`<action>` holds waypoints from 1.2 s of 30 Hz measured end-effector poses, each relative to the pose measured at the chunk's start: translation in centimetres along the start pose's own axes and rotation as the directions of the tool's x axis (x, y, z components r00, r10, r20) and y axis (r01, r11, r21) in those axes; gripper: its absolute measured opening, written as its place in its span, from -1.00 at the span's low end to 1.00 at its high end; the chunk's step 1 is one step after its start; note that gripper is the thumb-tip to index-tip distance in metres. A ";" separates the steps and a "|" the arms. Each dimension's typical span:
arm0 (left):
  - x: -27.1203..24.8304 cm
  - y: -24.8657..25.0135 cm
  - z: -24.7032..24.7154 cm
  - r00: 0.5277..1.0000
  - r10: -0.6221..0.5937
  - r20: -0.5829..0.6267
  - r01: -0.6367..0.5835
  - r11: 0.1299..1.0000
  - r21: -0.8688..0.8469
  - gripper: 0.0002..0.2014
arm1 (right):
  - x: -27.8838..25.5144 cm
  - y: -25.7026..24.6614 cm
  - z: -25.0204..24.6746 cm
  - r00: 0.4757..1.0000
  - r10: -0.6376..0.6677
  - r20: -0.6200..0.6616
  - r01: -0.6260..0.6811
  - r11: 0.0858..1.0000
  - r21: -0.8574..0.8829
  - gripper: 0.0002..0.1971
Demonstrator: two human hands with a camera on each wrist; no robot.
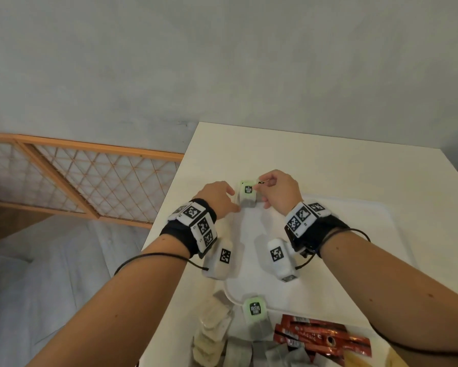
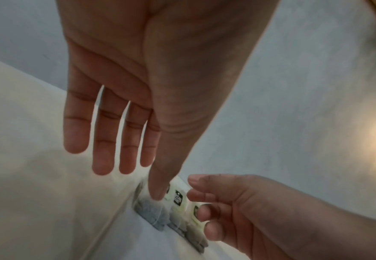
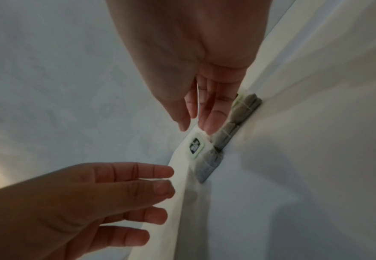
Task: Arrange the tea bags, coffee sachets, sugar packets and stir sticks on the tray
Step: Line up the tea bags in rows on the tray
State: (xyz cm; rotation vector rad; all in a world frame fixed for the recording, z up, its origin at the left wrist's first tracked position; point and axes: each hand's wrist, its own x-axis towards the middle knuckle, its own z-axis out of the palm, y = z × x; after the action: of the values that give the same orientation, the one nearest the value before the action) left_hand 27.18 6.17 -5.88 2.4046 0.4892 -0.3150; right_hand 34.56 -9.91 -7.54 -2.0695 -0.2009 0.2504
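A short row of grey tea bags with green tags lies in the far left corner of the white tray. My left hand is on their left with straight fingers, and its thumb tip touches the end tea bag. On their right, my right hand has loosely bent fingers whose tips rest on the tea bags just above a tag. I see nothing pinched in either hand.
Another tagged tea bag lies across the tray's near rim. Below it are loose grey tea bags, pale packets and red coffee sachets. The white table ends close on the left, above grey floor and an orange lattice frame.
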 end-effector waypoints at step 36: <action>-21.2 -5.0 4.7 0.989 0.081 0.125 -0.112 0.958 0.263 -0.74 | -22.9 1.6 0.6 0.767 -0.240 0.595 0.551 0.722 -0.419 -0.81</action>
State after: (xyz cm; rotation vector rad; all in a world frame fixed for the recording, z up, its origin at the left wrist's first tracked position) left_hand 5.53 1.14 -4.94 2.6454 0.2904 -0.4992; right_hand 12.34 -15.84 -7.00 -2.4362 -1.1927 0.5001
